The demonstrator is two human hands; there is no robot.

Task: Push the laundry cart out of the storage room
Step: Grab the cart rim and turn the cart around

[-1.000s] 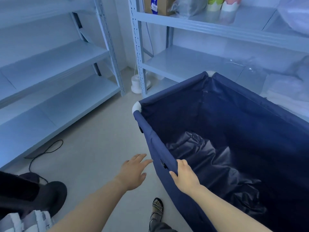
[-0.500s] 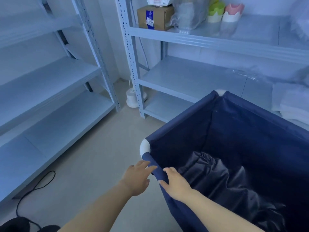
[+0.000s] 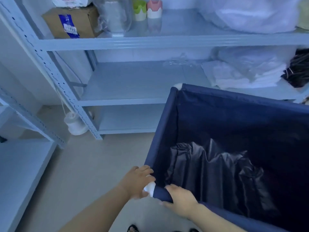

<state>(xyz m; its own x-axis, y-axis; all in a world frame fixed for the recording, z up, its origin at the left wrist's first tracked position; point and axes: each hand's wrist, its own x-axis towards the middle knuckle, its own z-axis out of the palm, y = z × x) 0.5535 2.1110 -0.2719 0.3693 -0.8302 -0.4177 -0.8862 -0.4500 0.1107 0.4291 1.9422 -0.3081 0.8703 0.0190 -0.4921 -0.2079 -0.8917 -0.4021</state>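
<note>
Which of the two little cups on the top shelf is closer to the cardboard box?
The green cup. It stands to the left of the pink cup, on the side toward the cardboard box, with a clear plastic bag between it and the box.

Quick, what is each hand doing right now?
Left hand: closed around the navy fabric laundry cart's white corner.
Right hand: gripping its near rim.

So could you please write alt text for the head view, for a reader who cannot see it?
Both hands grip the near corner of a navy laundry cart: left hand on the white corner cap, right hand on the rim. Dark fabric lies inside, and pale metal shelves stand behind.
</note>
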